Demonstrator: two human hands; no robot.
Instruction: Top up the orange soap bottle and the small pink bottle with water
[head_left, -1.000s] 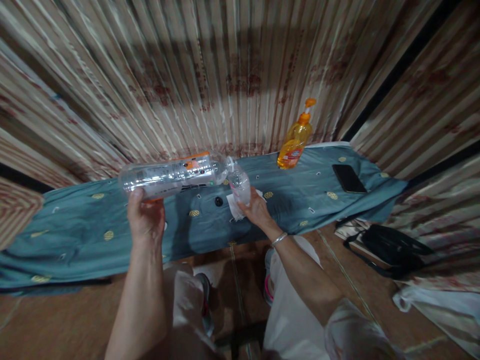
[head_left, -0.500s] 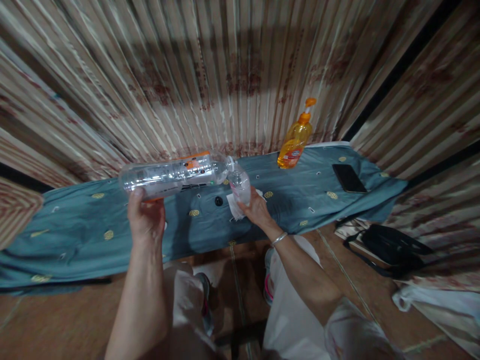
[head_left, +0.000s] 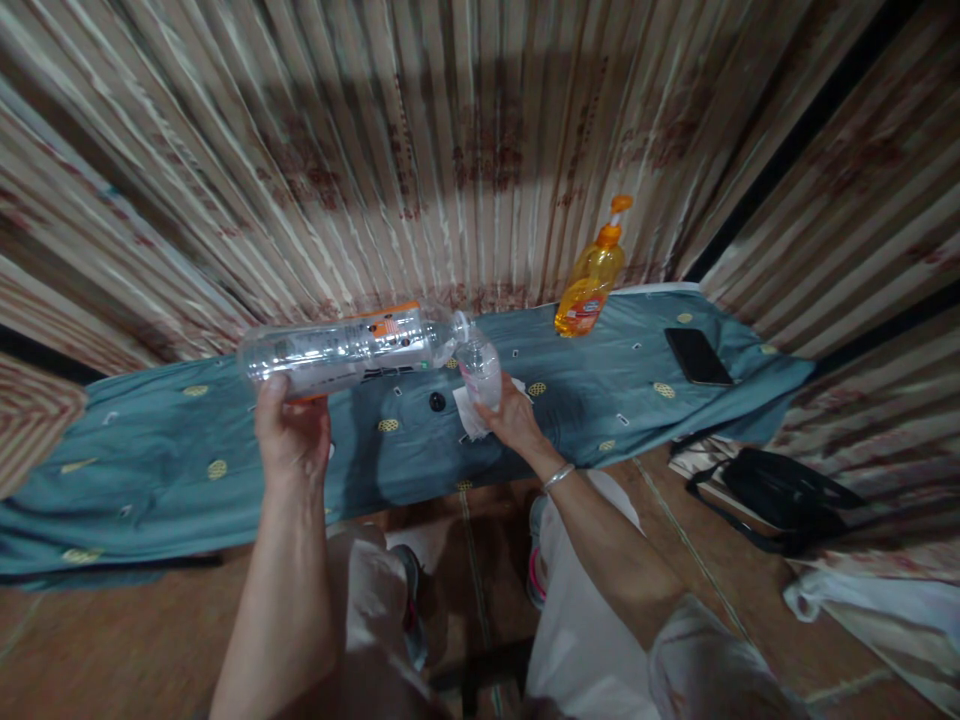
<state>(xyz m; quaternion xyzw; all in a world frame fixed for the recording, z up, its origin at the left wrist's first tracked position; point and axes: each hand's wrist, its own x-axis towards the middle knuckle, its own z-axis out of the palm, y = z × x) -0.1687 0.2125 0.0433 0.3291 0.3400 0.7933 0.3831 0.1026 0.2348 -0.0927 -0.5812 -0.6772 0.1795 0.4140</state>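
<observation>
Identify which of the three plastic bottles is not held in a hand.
The amber plastic pump bottle, standing on the teal patterned cloth. The left hand holds the large clear plastic bottle; the right hand holds the small clear plastic bottle.

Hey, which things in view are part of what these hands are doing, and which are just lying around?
In use:
large bottle, in the left hand
small bottle, in the right hand, its top at the large bottle's mouth

Apparently just there:
pump bottle, standing
phone
black bag
paper and black disc, nearby, role unclear
</observation>
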